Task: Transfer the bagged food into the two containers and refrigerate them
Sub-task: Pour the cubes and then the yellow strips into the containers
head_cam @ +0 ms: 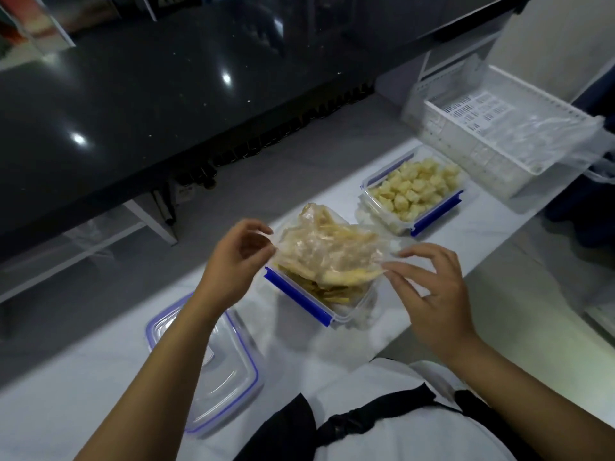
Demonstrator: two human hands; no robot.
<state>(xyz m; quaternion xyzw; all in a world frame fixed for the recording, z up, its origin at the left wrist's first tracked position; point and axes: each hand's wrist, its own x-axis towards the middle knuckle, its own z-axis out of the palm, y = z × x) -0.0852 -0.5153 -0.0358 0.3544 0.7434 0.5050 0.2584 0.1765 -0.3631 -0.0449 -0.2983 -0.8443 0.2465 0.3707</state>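
Observation:
A clear plastic bag (324,247) of yellowish flat food pieces hangs over the near container (301,296), a clear box with blue clips that holds some of the same pieces. My left hand (233,261) pinches the bag's left edge. My right hand (429,287) pinches its right edge with thumb and forefinger. The far container (436,216), also clear with blue clips, is filled with pale yellow cubes and stands open.
A clear lid (216,377) with a blue seal lies on the white table at the near left. A white slotted basket (492,138) with crumpled clear plastic sits at the far right. A black glossy counter (166,94) runs along the far left.

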